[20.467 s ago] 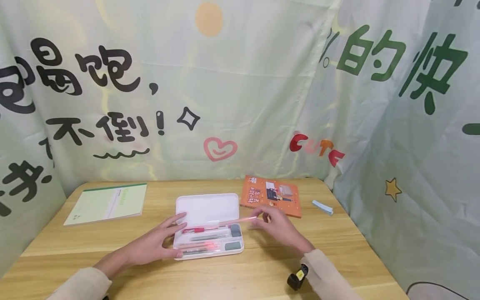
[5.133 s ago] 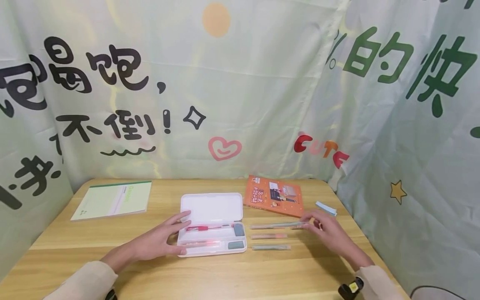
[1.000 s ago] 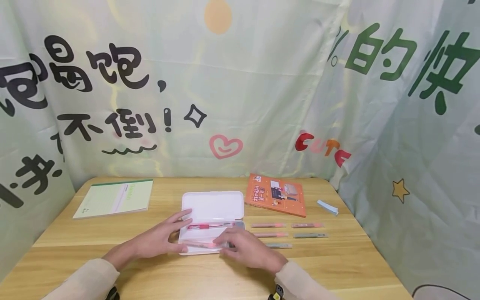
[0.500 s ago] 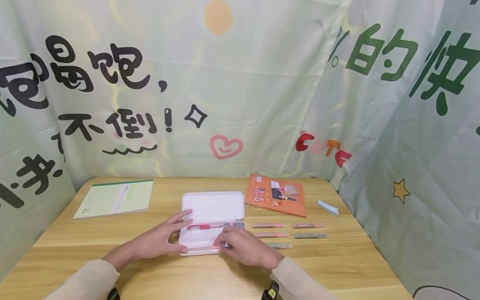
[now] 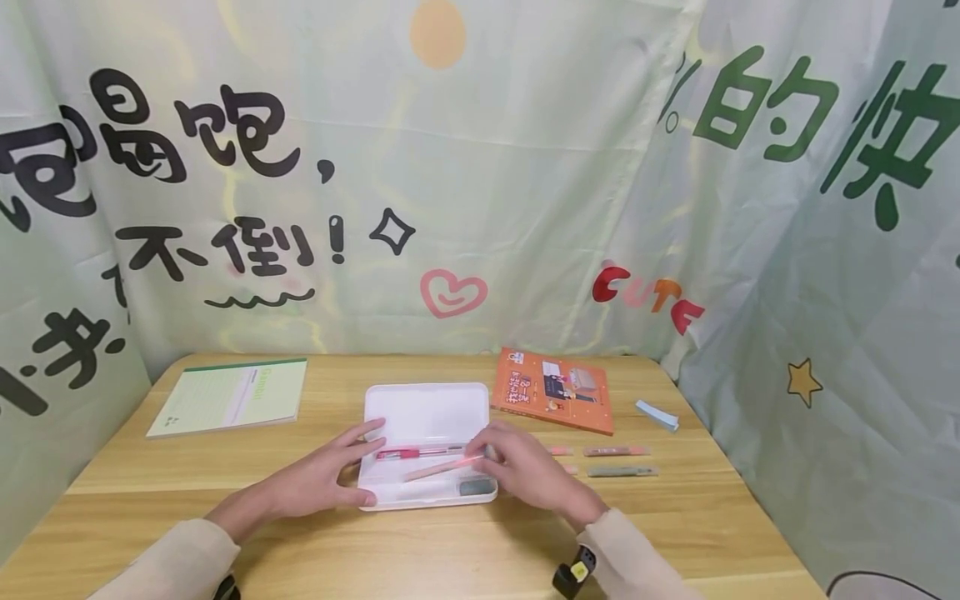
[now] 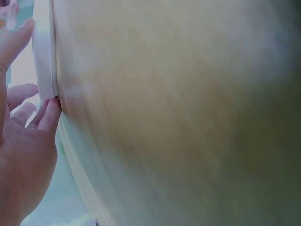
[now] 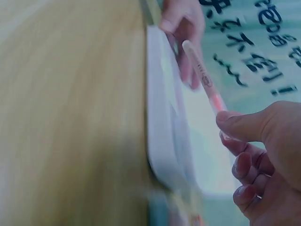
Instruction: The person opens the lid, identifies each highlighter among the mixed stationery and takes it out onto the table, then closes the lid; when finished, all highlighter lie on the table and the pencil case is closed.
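Observation:
An open white pencil case (image 5: 425,410) lies on the table, lid folded back. My left hand (image 5: 318,482) rests at its left side, fingers spread along the lid edge and thumb at the front corner; the left wrist view shows the fingertips touching the white rim (image 6: 44,52). Between thumb and index finger my right hand (image 5: 528,467) pinches a slim translucent pink pen (image 5: 442,469), tilted above the case; printing shows on that pen (image 7: 203,75) in the right wrist view. A red pen (image 5: 401,454) lies in the rear compartment, a dark grey block (image 5: 476,486) in the front one.
Right of the case lie a pinkish pen (image 5: 617,451) and a grey-green pen (image 5: 622,472); others are partly hidden behind my right hand. An orange book (image 5: 555,392) and a light blue strip (image 5: 657,415) sit farther back. A pale green notebook (image 5: 228,398) lies at left.
Over the earlier frames, several pens went from the case to the table at right. In the last half second my right hand lifted the pink pen from the front compartment, moving right and back.

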Demonstrator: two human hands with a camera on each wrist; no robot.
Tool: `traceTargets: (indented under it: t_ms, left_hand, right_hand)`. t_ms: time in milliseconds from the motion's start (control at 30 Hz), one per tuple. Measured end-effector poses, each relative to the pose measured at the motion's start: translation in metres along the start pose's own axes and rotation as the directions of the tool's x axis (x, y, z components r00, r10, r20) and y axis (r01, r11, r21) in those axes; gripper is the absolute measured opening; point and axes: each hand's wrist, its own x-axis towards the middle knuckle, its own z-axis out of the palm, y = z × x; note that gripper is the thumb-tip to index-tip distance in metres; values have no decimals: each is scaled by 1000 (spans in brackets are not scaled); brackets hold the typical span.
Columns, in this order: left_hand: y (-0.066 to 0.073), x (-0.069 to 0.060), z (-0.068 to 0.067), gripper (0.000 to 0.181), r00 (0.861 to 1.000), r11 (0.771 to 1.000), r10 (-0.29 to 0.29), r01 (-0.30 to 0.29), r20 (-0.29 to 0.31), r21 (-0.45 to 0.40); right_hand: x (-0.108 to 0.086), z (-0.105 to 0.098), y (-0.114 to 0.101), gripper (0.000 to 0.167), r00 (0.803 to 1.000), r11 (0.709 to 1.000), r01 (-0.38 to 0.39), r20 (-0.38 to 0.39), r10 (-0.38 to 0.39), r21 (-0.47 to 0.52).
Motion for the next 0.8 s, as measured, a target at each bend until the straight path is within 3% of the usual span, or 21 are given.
traceTargets:
  t_ms: [200, 567, 800]
  left_hand:
    - [-1, 1, 1, 94, 1000, 1000, -3, 3, 7, -10]
    - [5, 0, -4, 93, 1000, 1000, 15, -14, 9, -11]
    - [4, 0, -4, 94, 1000, 1000, 11, -11, 13, -11]
  right_hand:
    - [-28, -37, 26, 9, 992, 995, -95, -90, 93, -17]
    - [-98, -96, 82, 9, 957, 985, -144, -265, 116, -91]
    - [-143, -117, 116, 12, 941, 981, -158, -319, 115, -110]
